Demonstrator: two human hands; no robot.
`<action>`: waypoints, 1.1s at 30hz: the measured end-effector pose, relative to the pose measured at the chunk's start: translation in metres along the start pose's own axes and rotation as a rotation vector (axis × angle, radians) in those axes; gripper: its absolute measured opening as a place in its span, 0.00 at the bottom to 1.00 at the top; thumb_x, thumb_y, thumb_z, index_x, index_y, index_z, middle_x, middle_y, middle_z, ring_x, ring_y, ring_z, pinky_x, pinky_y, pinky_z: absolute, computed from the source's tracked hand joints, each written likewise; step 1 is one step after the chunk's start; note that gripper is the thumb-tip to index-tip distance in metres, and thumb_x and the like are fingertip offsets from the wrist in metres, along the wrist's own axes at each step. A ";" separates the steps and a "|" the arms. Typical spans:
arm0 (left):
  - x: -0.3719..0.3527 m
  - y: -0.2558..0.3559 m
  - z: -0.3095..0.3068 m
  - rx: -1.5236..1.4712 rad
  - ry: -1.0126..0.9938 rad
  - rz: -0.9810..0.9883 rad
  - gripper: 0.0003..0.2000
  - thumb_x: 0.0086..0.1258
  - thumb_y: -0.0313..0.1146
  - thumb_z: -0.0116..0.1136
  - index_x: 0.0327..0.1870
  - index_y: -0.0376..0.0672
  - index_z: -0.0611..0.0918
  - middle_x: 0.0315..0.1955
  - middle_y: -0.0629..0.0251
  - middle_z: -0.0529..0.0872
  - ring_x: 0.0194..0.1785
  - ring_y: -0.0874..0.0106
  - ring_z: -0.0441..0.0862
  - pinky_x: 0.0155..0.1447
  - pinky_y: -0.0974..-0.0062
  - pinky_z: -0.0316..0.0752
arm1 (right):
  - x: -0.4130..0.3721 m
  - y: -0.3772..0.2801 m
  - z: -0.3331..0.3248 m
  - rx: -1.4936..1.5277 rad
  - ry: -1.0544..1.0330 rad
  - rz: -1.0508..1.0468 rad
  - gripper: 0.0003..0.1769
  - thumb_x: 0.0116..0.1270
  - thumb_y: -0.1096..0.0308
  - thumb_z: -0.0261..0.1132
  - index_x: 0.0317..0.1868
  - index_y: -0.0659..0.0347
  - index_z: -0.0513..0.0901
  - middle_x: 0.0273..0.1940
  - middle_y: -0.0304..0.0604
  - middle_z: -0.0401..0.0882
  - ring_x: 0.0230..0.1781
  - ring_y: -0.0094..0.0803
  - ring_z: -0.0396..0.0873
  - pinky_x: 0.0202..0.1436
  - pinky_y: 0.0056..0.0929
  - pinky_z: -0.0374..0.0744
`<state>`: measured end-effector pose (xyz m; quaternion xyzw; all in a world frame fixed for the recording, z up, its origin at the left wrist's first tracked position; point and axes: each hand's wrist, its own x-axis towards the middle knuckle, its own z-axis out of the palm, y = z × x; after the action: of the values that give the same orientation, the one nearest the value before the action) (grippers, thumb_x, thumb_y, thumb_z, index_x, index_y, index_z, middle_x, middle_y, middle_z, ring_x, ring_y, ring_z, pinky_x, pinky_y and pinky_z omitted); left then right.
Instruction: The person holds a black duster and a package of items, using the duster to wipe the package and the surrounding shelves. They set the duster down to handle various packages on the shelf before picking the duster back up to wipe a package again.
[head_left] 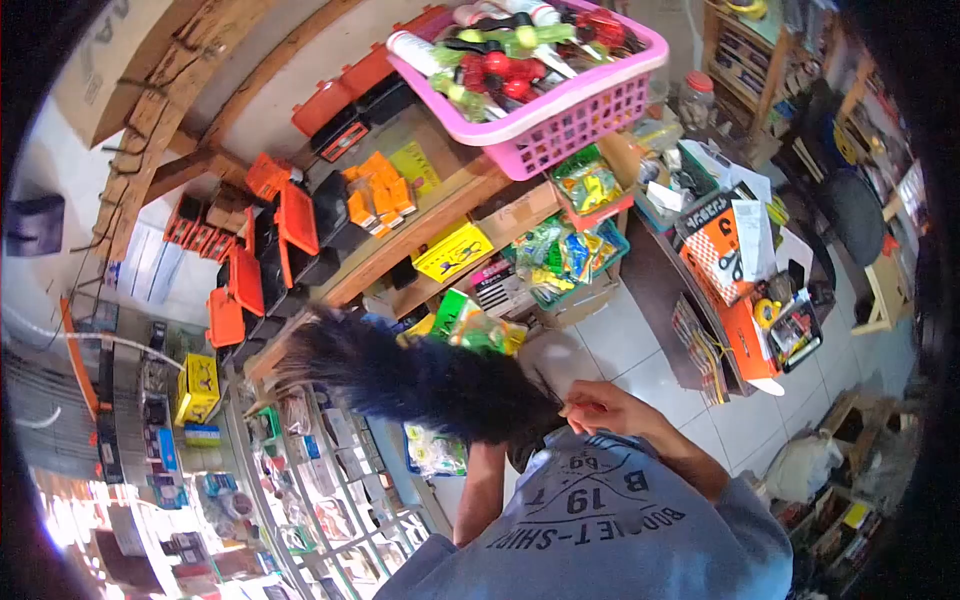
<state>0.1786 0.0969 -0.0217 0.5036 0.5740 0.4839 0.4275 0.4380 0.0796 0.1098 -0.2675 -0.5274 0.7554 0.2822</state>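
A fluffy black feather duster [420,385] stretches across the middle of the view, held up in front of my chest. My left hand [488,456] reaches up beneath its near part and appears closed around it; the dark feathers cover the fingers. At the duster's right end is my right hand [603,406], its fingers curled together in a pinch close to the feathers. Whatever sits between those fingertips is too small to make out. A grey printed T-shirt [590,505] fills the bottom.
Ahead, a pink basket [570,135] of bottles and tools stands on a wooden shelf [440,215]. Orange-lidded cases [238,283] and a yellow box [453,252] line the left side. A glass display case [335,455] is at lower left, a dark counter [650,280] at right.
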 end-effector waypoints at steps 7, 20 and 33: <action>0.058 0.064 -0.047 -0.668 0.173 -0.046 0.24 0.72 0.50 0.47 0.61 0.44 0.73 0.60 0.61 0.75 0.62 0.59 0.71 0.69 0.56 0.63 | -0.015 0.019 0.009 -0.112 0.147 -0.009 0.13 0.71 0.62 0.61 0.47 0.63 0.74 0.34 0.38 0.80 0.33 0.19 0.74 0.37 0.22 0.73; 0.051 0.038 -0.090 -1.143 0.377 -0.199 0.25 0.73 0.51 0.46 0.59 0.41 0.74 0.53 0.62 0.80 0.55 0.65 0.77 0.63 0.65 0.71 | -0.023 0.030 -0.011 -0.166 0.212 0.078 0.11 0.72 0.66 0.57 0.49 0.64 0.73 0.27 0.33 0.72 0.26 0.17 0.68 0.30 0.18 0.69; 0.035 0.135 -0.043 0.223 0.426 0.064 0.21 0.74 0.45 0.44 0.56 0.36 0.75 0.49 0.57 0.82 0.54 0.64 0.78 0.65 0.65 0.69 | -0.044 0.045 -0.019 -0.219 0.373 0.086 0.19 0.67 0.74 0.61 0.59 0.65 0.77 0.36 0.41 0.83 0.36 0.20 0.76 0.41 0.20 0.75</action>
<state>0.1540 0.1297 0.1190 0.4520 0.6848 0.5263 0.2231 0.4761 0.0477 0.0662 -0.4540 -0.5329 0.6426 0.3115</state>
